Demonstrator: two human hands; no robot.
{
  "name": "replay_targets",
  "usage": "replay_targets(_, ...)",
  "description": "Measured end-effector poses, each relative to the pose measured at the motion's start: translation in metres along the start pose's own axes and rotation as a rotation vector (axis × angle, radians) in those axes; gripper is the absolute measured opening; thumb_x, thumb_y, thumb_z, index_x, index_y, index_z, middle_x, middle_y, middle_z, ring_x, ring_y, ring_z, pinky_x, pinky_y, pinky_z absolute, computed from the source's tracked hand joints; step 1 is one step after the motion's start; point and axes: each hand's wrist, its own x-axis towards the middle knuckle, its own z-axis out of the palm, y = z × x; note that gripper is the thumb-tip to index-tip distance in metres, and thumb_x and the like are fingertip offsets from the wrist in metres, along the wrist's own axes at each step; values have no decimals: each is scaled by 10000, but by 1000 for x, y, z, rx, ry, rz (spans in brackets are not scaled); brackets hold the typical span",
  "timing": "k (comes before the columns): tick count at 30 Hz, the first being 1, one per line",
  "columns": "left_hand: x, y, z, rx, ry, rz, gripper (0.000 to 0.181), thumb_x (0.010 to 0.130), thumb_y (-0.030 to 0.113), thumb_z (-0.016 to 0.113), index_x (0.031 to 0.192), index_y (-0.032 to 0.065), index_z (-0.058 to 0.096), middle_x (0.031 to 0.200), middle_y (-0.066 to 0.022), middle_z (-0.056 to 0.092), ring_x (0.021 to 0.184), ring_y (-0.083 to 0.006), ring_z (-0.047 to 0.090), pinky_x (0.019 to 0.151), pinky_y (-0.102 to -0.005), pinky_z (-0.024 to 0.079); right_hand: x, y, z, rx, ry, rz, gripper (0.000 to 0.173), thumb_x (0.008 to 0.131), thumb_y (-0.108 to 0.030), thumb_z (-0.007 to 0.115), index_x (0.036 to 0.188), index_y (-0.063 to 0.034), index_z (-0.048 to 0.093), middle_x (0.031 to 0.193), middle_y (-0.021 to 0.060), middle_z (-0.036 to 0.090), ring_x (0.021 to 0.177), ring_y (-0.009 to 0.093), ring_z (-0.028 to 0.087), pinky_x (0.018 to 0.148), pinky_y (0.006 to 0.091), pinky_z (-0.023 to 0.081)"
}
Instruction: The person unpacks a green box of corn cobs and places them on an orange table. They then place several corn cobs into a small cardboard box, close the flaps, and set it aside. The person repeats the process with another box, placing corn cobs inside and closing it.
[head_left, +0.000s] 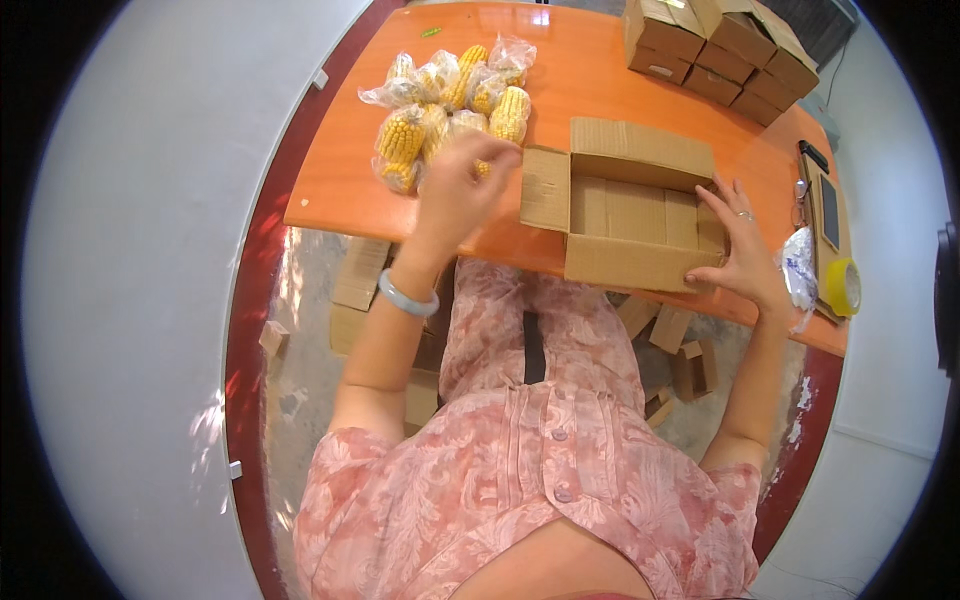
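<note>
An empty cardboard box (630, 206) lies on the orange table with its top flaps spread out. My right hand (739, 247) rests at its right end, thumb on the near flap and fingers on the far corner. Left of the box, my left hand (469, 184) is slightly blurred above the near edge of a pile of corn cobs (401, 139) in clear plastic wrap. Its fingers are curled, and whether anything is between them cannot be told. The hand hides part of the pile.
Cardboard boxes (712, 52) are stacked at the far right of the orange table (337, 180). Along the right edge lie a roll of yellow tape (844, 287), a crumpled plastic bag (799, 266), a phone (829, 212) and glasses (799, 199). More cardboard boxes (694, 370) lie on the floor.
</note>
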Motion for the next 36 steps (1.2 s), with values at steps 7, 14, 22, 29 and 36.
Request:
replay_targets(7, 31, -60, -24, 634, -83, -168, 309, 828, 323, 781, 885, 26, 722, 896, -156, 714, 834, -314, 666, 706, -426, 535, -3, -44, -15, 125, 121, -14, 781, 702, -175, 866, 1415, -109, 556, 1578, 161, 410, 1462, 386, 373, 1177, 462, 351)
replay_targets(14, 12, -40, 16, 1013, -80, -190, 542, 721, 534, 811, 914, 35, 723, 1029, -153, 646, 1029, -331, 591, 815, -452, 523, -6, -65, 0, 237, 86, -6, 609, 755, -152, 836, 1318, -68, 621, 1513, 176, 488, 1368, 377, 490, 1111, 439, 422)
replay_targets(22, 11, -42, 28, 945, -82, -264, 546, 742, 452, 784, 987, -29, 701, 1149, -185, 591, 1161, -350, 509, 967, -464, 436, 1, -71, 16, 268, 56, -66, 534, 793, -158, 809, 1284, -45, 632, 1468, 169, 535, 1302, 377, 545, 1055, 422, 461)
replay_targets(29, 7, -50, 1, 438, 156, -94, 489, 803, 308, 778, 1087, -64, 638, 1090, -167, 629, 966, -266, 612, 816, -437, 523, 15, -77, 17, 232, 149, -135, 451, 836, -143, 768, 1256, -38, 639, 1404, 159, 591, 1249, 372, 577, 1013, 420, 486)
replay_targets(36, 1, 26, -18, -500, -109, -307, 431, 915, 119, 735, 1277, -17, 544, 1022, -49, 658, 850, -100, 631, 701, -243, 526, 48, -104, 17, 616, 192, -145, 515, 879, -102, 738, 1369, -65, 583, 1364, 149, 614, 1157, 272, 647, 954, 370, 546)
